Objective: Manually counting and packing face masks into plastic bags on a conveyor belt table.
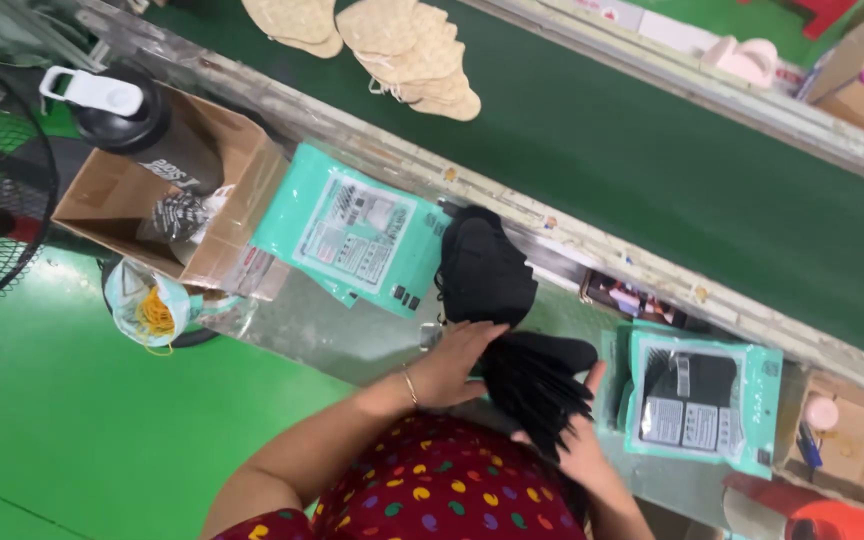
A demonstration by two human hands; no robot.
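**Black masks gathered in two hands at a packing table**

A cardboard box (pixel 142 200) holding a dark bottle (pixel 137 120) sits at the left end of the steel table (pixel 352 330), with teal pouches (pixel 357 240) lying just beside it along the far edge. Next to them rests a loose pile of black masks (pixel 482 265). The left hand (pixel 457 360), a thin bangle at its wrist, reaches in from the near edge with the forearm angled up to the right; its palm faces down and its fingers are spread flat over the top of a stack of black masks (pixel 537 385). That stack's long axis slants from upper left to lower right, its folded edges fanning toward the near edge. The right hand (pixel 582 445) cups the stack from below, grip closed around its lower end, thumb up along the side. A filled teal pouch (pixel 697 400) lies just to the right, near a small box (pixel 847 435) at the table's right end.
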